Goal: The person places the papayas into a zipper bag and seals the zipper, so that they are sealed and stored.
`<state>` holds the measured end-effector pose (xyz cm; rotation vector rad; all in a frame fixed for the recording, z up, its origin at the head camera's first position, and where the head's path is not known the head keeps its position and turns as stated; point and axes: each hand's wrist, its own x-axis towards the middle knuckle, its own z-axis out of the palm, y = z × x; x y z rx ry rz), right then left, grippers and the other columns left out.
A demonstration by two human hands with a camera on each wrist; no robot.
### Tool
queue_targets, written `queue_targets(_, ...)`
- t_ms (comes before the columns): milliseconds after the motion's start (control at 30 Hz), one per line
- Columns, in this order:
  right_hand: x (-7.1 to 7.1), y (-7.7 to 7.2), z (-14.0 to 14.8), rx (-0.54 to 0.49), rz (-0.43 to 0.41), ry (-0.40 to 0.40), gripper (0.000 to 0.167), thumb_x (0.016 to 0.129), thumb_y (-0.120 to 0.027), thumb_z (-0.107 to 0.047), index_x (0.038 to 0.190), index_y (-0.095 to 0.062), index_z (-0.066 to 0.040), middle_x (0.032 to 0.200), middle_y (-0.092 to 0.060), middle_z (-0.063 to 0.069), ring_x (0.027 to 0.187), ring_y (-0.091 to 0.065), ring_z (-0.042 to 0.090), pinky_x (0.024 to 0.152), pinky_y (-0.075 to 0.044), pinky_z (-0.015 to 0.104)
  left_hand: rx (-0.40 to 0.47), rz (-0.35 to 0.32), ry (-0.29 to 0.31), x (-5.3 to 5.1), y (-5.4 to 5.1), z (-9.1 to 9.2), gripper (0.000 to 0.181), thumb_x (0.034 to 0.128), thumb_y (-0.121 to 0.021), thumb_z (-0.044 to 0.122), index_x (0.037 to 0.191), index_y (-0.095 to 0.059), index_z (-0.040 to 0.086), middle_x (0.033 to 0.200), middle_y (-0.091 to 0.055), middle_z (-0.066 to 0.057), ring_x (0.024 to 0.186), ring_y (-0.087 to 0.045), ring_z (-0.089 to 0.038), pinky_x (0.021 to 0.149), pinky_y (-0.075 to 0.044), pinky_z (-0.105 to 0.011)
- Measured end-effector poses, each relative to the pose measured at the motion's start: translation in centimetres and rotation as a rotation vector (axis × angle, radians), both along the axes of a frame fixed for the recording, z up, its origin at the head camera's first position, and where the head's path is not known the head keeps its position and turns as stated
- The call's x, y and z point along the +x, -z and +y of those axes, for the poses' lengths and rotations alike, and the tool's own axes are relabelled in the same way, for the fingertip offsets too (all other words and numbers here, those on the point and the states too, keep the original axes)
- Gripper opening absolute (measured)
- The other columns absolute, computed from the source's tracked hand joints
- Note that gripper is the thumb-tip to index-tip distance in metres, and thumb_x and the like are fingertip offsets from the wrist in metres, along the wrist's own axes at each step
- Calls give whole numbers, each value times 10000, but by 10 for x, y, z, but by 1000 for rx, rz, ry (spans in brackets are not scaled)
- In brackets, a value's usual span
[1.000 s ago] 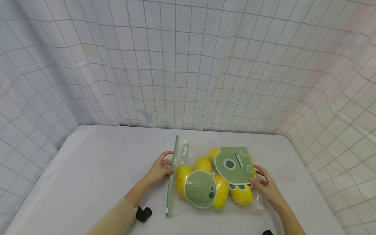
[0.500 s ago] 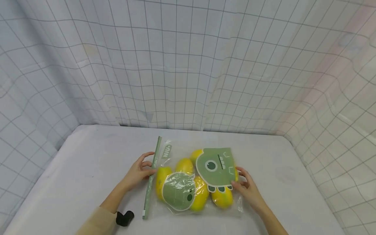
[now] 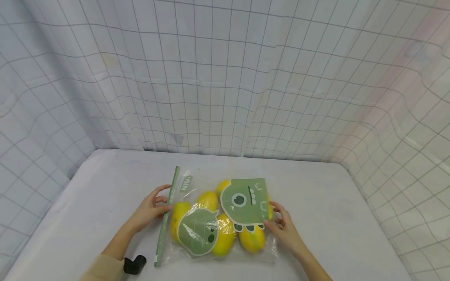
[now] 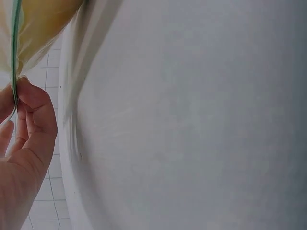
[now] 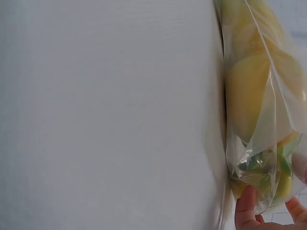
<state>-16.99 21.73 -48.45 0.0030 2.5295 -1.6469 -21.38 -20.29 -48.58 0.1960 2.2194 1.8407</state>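
Note:
A clear zip bag with green cartoon prints lies flat on the white table. Several yellow fruits, lemon-like in look, fill it. Along its left end runs a green zip strip. My left hand pinches this strip between thumb and fingers; the left wrist view shows the strip caught in the fingertips. At the bag's opposite end, my right hand grips the corner, thumb over the print and fingers at the side. The right wrist view has the fingertips against the plastic around a fruit.
A small black object sits beside the left sleeve. White curtains with a grid pattern hang behind the table and along both sides. The white tabletop extends to the left and right of the bag.
Both hands have carried the bag leftward over the table, and slightly toward me, while keeping hold of its two ends. The zip strip leans a little more.

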Motion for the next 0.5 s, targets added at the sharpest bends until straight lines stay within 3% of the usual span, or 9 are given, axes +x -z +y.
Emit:
queue_targets(333,3,2,-6,-20,3,5,617,850,-649,-265,1380,-334,-239,1351,-298,153,1022,-481,296,803,-460,332,18,-30,-7,5,-1,-4,710,840,-644,73,1415,-228,84,911,-526,-122,713,-532,-115,599,-501,-266)
queue_targets(500,3,1,-6,9,16,15,615,855,-644,-274,1382,-330,-236,1353,-298,157,1029,-465,296,845,-452,370,14,-32,-5,4,-2,-3,714,839,-647,83,1417,-227,86,912,-533,-125,713,-539,-119,599,-506,-269)
